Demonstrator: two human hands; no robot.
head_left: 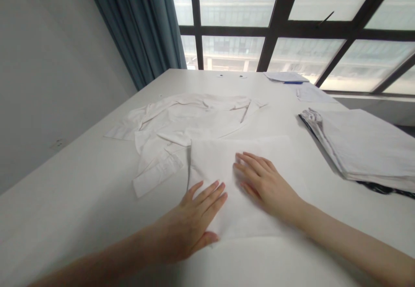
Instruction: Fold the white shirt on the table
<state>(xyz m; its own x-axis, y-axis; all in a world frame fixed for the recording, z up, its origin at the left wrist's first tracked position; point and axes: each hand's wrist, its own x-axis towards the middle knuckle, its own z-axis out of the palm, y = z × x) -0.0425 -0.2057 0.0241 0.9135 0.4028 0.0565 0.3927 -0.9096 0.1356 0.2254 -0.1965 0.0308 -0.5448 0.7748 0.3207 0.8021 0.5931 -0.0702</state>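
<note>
A flat, folded white cloth (215,161), perhaps a garment, lies on the white table in front of me. My left hand (197,222) rests on its lower left part, palm down with fingers spread. Laid flat near its middle is my right hand (264,181), fingers stretched toward the left. Neither hand grips the cloth. Just beyond it a crumpled white shirt (194,116) is spread out, one sleeve reaching toward me on the left.
To the right sits a stack of folded white cloths (372,144) with dark fabric beneath. Papers (285,76) and a blue pen (293,82) lie at the table's far right corner. A wall borders the table on the left; a blue curtain (145,23) and windows stand behind.
</note>
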